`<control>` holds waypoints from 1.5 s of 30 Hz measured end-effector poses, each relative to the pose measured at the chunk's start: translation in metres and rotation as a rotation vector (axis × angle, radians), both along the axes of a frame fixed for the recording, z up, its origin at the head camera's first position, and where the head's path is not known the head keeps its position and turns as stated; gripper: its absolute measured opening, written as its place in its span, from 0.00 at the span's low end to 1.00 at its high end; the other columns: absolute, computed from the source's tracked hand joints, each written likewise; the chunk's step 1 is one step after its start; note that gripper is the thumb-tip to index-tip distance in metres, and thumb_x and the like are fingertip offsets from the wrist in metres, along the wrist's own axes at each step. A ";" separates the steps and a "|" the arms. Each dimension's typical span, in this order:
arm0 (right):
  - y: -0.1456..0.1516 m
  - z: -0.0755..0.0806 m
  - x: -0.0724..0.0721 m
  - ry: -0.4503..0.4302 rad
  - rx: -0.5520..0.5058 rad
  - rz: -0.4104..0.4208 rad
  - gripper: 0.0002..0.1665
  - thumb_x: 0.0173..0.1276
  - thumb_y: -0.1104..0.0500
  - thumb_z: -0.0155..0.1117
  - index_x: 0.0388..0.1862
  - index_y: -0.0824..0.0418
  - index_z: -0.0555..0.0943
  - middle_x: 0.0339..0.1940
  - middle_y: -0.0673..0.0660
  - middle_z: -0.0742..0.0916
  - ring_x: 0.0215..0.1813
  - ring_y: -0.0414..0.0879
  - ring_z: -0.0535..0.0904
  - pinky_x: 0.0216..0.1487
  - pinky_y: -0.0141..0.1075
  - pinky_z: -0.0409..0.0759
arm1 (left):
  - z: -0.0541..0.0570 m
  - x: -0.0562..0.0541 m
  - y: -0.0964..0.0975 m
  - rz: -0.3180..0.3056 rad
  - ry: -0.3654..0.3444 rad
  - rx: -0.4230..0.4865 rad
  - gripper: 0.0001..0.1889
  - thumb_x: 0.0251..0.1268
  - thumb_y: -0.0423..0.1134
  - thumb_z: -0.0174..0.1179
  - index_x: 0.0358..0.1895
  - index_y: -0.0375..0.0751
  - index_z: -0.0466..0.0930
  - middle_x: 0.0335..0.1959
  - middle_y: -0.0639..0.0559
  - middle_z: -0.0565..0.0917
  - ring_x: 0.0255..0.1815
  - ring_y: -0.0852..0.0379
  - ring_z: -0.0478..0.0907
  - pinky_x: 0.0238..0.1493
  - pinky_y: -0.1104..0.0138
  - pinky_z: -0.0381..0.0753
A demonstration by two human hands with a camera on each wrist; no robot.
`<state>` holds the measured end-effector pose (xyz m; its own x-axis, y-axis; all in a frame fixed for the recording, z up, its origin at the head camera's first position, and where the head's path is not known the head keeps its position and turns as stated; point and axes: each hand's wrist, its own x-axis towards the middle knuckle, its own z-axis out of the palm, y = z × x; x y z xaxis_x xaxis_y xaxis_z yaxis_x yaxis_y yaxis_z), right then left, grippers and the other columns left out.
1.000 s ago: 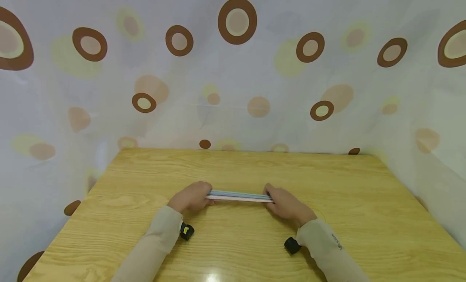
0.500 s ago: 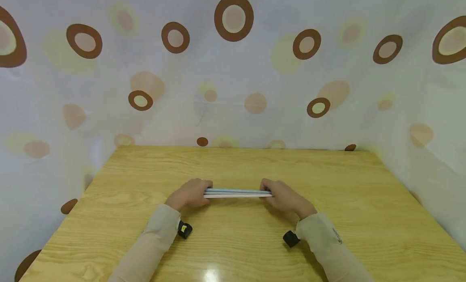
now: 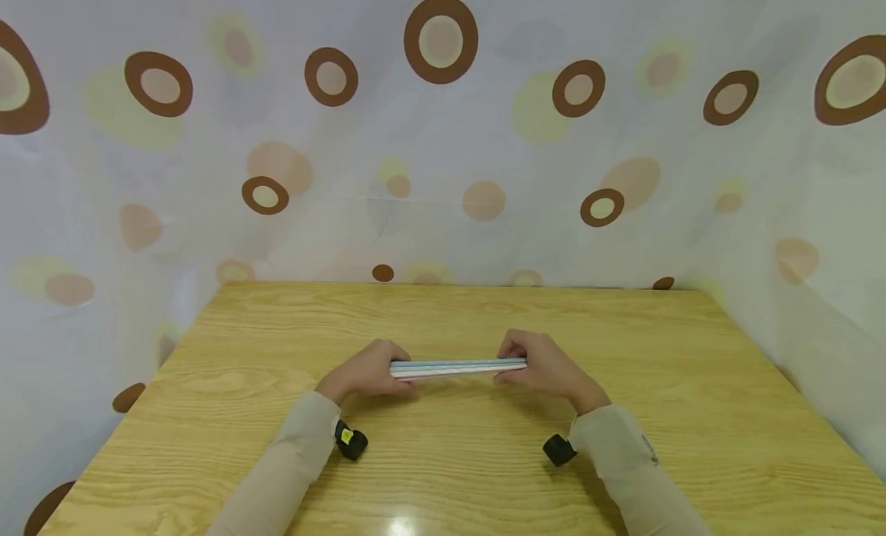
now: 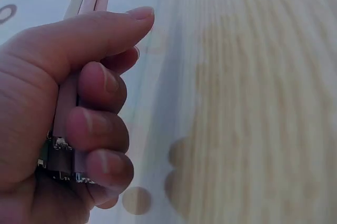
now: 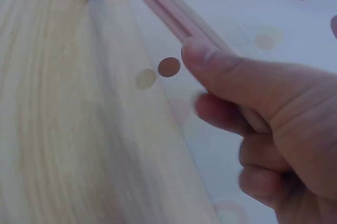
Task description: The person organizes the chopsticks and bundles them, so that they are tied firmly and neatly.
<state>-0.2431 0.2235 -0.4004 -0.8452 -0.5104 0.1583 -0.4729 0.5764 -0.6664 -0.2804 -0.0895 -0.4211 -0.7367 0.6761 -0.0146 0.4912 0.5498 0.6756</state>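
A bundle of several long thin pastel sticks (image 3: 453,367), in light blue, white and pink, spans both hands above the table. My left hand (image 3: 374,368) grips its left end. In the left wrist view the fingers (image 4: 97,126) curl round the sticks, whose lower ends bear shiny silvery bands, while the thumb lies across them. My right hand (image 3: 543,367) holds the other end. There, in the right wrist view, the thumb (image 5: 231,74) presses along the pink sticks (image 5: 168,16) with the fingers curled beneath. The palm hides the sticks' right tips.
Beneath the hands lies a wood-grain table (image 3: 443,451). A pale curtain (image 3: 429,151) with brown rings hangs behind it and along both sides. Black wrist cameras (image 3: 351,441) sit at the cuffs.
The bundle sloped down to the right a second ago and now slopes slightly up. My right hand has risen a little and shifted right. Both hands keep their hold.
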 end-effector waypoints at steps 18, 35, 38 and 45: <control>0.005 0.010 0.003 -0.129 -0.363 -0.154 0.16 0.75 0.56 0.53 0.39 0.69 0.79 0.19 0.62 0.81 0.14 0.46 0.73 0.16 0.43 0.73 | 0.005 0.002 0.007 0.017 -0.048 0.126 0.06 0.55 0.38 0.71 0.32 0.42 0.84 0.30 0.53 0.83 0.28 0.60 0.72 0.32 0.68 0.73; -0.003 0.001 0.004 -0.056 -0.442 -0.267 0.16 0.70 0.55 0.61 0.27 0.66 0.78 0.16 0.55 0.75 0.11 0.42 0.64 0.15 0.33 0.62 | 0.013 0.007 0.011 0.063 -0.184 0.237 0.17 0.54 0.40 0.72 0.48 0.42 0.83 0.34 0.48 0.82 0.11 0.60 0.62 0.15 0.69 0.64; -0.004 0.001 0.003 -0.079 -0.454 -0.264 0.16 0.69 0.57 0.63 0.27 0.68 0.80 0.20 0.54 0.81 0.12 0.40 0.64 0.15 0.32 0.63 | 0.012 0.006 0.011 0.044 -0.185 0.223 0.15 0.56 0.40 0.71 0.46 0.42 0.84 0.35 0.48 0.83 0.11 0.60 0.61 0.15 0.69 0.64; -0.004 -0.002 0.002 -0.096 -0.466 -0.262 0.14 0.66 0.59 0.66 0.26 0.69 0.84 0.28 0.56 0.86 0.13 0.39 0.68 0.17 0.32 0.67 | 0.012 0.005 0.012 0.028 -0.180 0.184 0.13 0.57 0.40 0.70 0.45 0.42 0.84 0.35 0.48 0.83 0.11 0.61 0.62 0.14 0.70 0.63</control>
<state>-0.2408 0.2192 -0.4021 -0.9566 -0.1750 0.2329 -0.2771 0.3002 -0.9127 -0.2749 -0.0778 -0.4093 -0.7515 0.6592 -0.0262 0.3402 0.4212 0.8408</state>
